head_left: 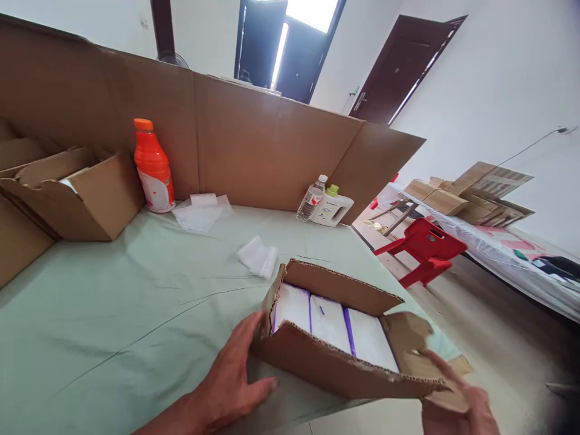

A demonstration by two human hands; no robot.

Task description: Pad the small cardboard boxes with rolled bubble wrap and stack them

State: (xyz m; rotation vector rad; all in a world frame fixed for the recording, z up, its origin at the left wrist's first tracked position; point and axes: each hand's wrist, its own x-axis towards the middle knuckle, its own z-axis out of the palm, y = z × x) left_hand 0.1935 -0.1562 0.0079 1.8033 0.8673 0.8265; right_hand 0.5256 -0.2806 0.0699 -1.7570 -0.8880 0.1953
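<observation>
An open cardboard box [317, 362] sits at the near right edge of the green-covered table [113, 314]. Inside lie three white packets with purple edges [333, 323], side by side. My left hand [231, 380] rests flat against the box's left end, fingers spread on the cloth and the cardboard. My right hand [457, 402] grips the box's right flap at the table's corner, thumb over the torn cardboard edge.
A tall cardboard screen [254, 139] walls the back of the table. An orange bottle [154, 166], another open box [77, 193], plastic wrappers [258, 257], a water bottle [312, 199] and a white jug [333, 208] stand about. A red chair [423, 248] is on the floor at right.
</observation>
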